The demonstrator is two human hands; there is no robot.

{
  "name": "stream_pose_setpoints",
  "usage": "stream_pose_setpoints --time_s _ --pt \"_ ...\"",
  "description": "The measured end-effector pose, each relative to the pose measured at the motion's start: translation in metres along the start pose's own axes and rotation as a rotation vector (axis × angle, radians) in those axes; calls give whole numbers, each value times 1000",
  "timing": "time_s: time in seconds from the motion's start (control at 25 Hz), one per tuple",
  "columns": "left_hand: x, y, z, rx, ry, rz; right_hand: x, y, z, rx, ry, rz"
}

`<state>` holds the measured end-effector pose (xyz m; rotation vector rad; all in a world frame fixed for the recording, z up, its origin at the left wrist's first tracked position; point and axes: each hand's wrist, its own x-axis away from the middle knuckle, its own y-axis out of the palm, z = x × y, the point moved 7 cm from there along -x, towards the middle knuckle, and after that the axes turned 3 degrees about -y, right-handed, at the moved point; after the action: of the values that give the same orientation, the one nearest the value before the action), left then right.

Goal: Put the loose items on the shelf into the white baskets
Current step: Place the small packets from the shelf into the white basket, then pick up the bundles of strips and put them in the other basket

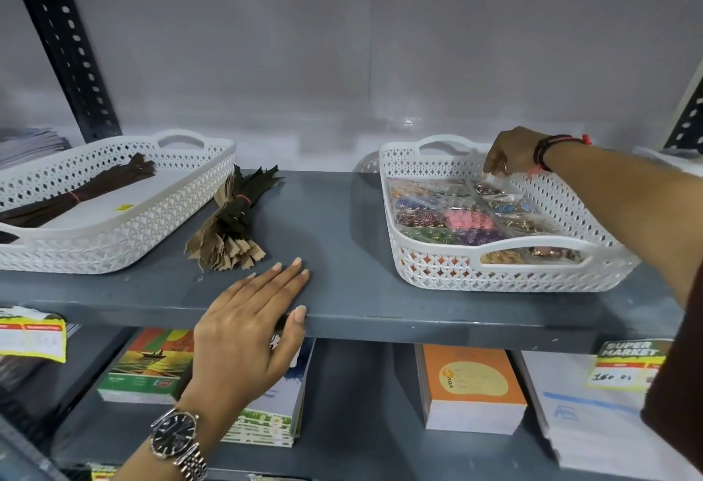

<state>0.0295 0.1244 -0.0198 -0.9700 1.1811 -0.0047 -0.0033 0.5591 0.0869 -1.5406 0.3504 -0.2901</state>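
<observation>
Two white baskets stand on the grey shelf (342, 237). The left basket (125, 229) holds one bundle of dark brown zippers (76, 195). A second bundle of brown and dark zippers (232, 222) lies loose on the shelf just right of it. The right basket (494, 275) is filled with clear packets of coloured beads (464, 220). My right hand (509, 155) reaches over that basket's far corner, fingers pinched on the edge of a clear packet. My left hand (251, 328) lies flat on the shelf's front edge, fingers spread, holding nothing, just below the loose bundle.
A black slotted upright (64, 43) rises at the back left, with grey stacked sheets (30, 144) beside it. On the lower shelf lie notebooks: a green one (152, 366), an orange one (471, 385), white pads (593, 416). Price tags hang at the far left (32, 336) and right (627, 364).
</observation>
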Motion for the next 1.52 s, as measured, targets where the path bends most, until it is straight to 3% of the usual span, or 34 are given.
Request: stream_pose_setpoints --time_s 0.28,0.44,0.6,0.84,1.12,1.24,1.52 --pt "-2 -6 4 -25 -3 -28 40 -50 -56 -26 -99 242" --pt "-2 -12 7 -31 -4 -63 86 -72 -133 -21 -225 469" --pt "-3 -16 8 -31 20 -110 143 -56 -220 -25 -382 598" --pt "12 -35 -24 8 -2 -111 202 37 -294 -101 -438 437" --pt "-15 -72 -70 129 75 62 206 82 -287 -91 -187 389" --pt "-51 -63 -85 178 -47 -47 208 86 -289 -61 -119 417" --pt "-115 9 -84 9 -206 -624 211 86 -289 -46 -73 419"
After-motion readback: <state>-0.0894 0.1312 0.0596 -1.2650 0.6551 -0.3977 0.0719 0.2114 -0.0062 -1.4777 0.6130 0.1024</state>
